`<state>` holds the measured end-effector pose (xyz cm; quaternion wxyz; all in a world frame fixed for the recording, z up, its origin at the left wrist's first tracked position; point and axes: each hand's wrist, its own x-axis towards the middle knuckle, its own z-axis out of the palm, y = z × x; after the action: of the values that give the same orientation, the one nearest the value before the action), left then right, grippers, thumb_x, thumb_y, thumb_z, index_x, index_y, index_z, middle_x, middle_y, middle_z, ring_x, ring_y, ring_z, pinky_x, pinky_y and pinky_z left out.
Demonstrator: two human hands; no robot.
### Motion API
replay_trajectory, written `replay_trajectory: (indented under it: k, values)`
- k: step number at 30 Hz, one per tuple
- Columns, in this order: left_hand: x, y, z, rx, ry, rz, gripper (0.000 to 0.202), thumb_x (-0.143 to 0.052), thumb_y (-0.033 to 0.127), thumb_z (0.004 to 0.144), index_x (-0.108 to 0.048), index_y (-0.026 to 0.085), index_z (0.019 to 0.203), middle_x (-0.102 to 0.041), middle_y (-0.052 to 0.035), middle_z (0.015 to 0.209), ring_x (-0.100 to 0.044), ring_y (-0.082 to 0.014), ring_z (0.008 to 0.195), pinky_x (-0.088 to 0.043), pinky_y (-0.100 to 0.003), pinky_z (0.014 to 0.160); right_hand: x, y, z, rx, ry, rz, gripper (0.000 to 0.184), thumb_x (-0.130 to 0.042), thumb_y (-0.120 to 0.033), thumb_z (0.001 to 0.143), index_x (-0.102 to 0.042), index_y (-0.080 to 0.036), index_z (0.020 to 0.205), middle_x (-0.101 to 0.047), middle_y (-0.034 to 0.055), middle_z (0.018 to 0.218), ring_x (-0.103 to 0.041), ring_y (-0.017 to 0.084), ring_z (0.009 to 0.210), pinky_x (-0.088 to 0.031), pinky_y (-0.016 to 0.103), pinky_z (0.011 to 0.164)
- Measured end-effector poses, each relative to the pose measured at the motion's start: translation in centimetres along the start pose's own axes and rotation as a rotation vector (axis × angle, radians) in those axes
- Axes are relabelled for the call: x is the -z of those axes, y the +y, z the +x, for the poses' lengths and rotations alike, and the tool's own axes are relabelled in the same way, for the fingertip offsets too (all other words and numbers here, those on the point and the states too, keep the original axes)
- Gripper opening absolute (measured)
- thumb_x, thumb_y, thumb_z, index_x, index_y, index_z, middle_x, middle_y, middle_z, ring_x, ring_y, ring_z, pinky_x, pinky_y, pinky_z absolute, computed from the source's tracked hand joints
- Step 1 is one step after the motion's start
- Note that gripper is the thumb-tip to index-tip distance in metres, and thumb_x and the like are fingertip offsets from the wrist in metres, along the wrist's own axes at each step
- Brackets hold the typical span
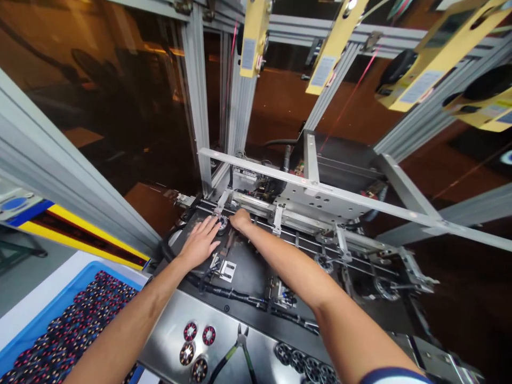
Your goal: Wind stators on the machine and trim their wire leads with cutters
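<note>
My left hand [202, 241] lies over the black machine bed with its fingers stretched out, fingertips touching or just beside a round metal stator core [222, 224]. Just right of that core is my right hand [240, 218], fingers curled in; what they hold, if anything, is hidden. A metal slide arm [222, 201] stands right behind the core. Nearer me, a small bracket with a slotted metal plate [228, 270] is fixed to the bed. Further right along the rails sit another round core [324, 263] and one more [386, 288].
Diagonal cutters [241, 341] lie on the steel ledge [168, 320]. Wound stators [190, 331] lie left of them, bare cores [298, 360] right. A blue tray [24, 325] full of wound stators stands left. A metal bar [272, 172] crosses behind my hands; yellow units [254, 40] hang overhead.
</note>
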<state>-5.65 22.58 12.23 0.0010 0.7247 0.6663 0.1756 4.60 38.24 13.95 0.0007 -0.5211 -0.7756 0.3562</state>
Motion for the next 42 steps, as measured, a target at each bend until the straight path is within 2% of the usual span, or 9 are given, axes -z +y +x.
replay_trajectory:
  k: [10,16,20,22,25,29,34,38,42]
  values:
    - [-0.4,0.1,0.1,0.028,-0.111,0.06,0.05,-0.057,0.022,0.092,-0.046,0.016,0.14,-0.042,-0.0148,0.153,-0.035,-0.0315,0.142,-0.035,-0.053,0.111,-1.6,0.1,-0.7,0.043,-0.054,0.189,0.027,-0.059,-0.032,0.094,-0.06,-0.015,0.115,-0.065,0.0064,0.111,-0.066,0.019,0.091,-0.058,0.037,0.077]
    - [0.4,0.5,0.1,0.05,-0.161,0.084,0.05,-0.059,0.026,0.092,-0.046,0.019,0.14,-0.04,-0.0134,0.154,-0.039,-0.0327,0.14,-0.037,-0.057,0.109,1.5,-0.3,-4.9,0.238,0.056,0.068,0.028,-0.059,-0.035,0.094,-0.061,-0.015,0.114,-0.065,0.0071,0.112,-0.065,0.02,0.094,-0.057,0.039,0.081]
    - [0.9,0.6,0.0,0.067,-0.202,0.062,0.054,-0.06,0.028,0.091,-0.043,0.019,0.142,-0.035,-0.0143,0.156,-0.036,-0.034,0.141,-0.035,-0.058,0.11,6.1,4.4,-12.0,0.456,0.093,-0.077,0.025,-0.068,-0.038,0.087,-0.067,-0.016,0.099,-0.069,0.0024,0.096,-0.065,0.016,0.087,-0.053,0.033,0.083]
    - [0.9,0.5,0.1,0.069,-0.228,0.041,0.057,-0.06,0.028,0.091,-0.041,0.017,0.143,-0.033,-0.0154,0.158,-0.037,-0.0335,0.141,-0.035,-0.057,0.11,8.2,8.1,-15.0,0.478,0.126,-0.169,0.019,-0.066,-0.034,0.089,-0.068,-0.015,0.092,-0.07,0.0026,0.085,-0.065,0.015,0.079,-0.051,0.03,0.079]
    - [1.2,0.3,0.4,0.068,-0.267,0.018,0.061,-0.061,0.028,0.088,-0.041,0.014,0.144,-0.032,-0.0164,0.158,-0.041,-0.0307,0.14,-0.037,-0.049,0.112,9.5,13.0,-17.2,0.46,0.184,-0.321,0.015,-0.061,-0.026,0.093,-0.066,-0.012,0.095,-0.069,0.0072,0.092,-0.065,0.019,0.085,-0.051,0.036,0.082]
    - [2.5,0.6,0.8,0.082,-0.27,0.023,0.06,-0.057,0.029,0.085,-0.046,0.012,0.141,-0.034,-0.0153,0.158,-0.045,-0.028,0.138,-0.039,-0.037,0.112,7.7,15.2,-15.9,0.555,0.142,-0.458,0.021,-0.061,-0.028,0.093,-0.063,-0.015,0.109,-0.064,0.007,0.113,-0.062,0.022,0.104,-0.051,0.045,0.092]
    - [5.5,2.9,-0.3,0.114,-0.132,0.042,0.056,-0.047,0.038,0.091,-0.049,0.009,0.139,-0.039,-0.0191,0.154,-0.05,-0.0324,0.133,-0.041,-0.046,0.11,5.1,13.9,-13.4,0.625,0.108,-0.495,0.02,-0.059,-0.029,0.095,-0.063,-0.016,0.109,-0.064,0.0072,0.116,-0.061,0.022,0.106,-0.051,0.045,0.093]
    - [7.2,6.2,-1.8,0.054,-0.054,-0.002,0.051,-0.048,0.042,0.092,-0.056,0.013,0.133,-0.049,-0.0148,0.149,-0.05,-0.0276,0.133,-0.037,-0.042,0.114,4.9,14.1,-13.3,0.569,0.103,-0.448,0.021,-0.058,-0.031,0.095,-0.063,-0.016,0.109,-0.064,0.0073,0.115,-0.062,0.022,0.104,-0.052,0.044,0.091]
    - [6.6,10.1,-2.5,-0.035,-0.049,-0.063,0.045,-0.05,0.04,0.093,-0.059,0.015,0.129,-0.055,-0.0131,0.144,-0.051,-0.0257,0.132,-0.039,-0.041,0.114,5.6,14.6,-13.2,0.369,0.151,-0.343,0.025,-0.059,-0.031,0.095,-0.061,-0.016,0.114,-0.061,0.0086,0.122,-0.061,0.023,0.107,-0.053,0.045,0.091]
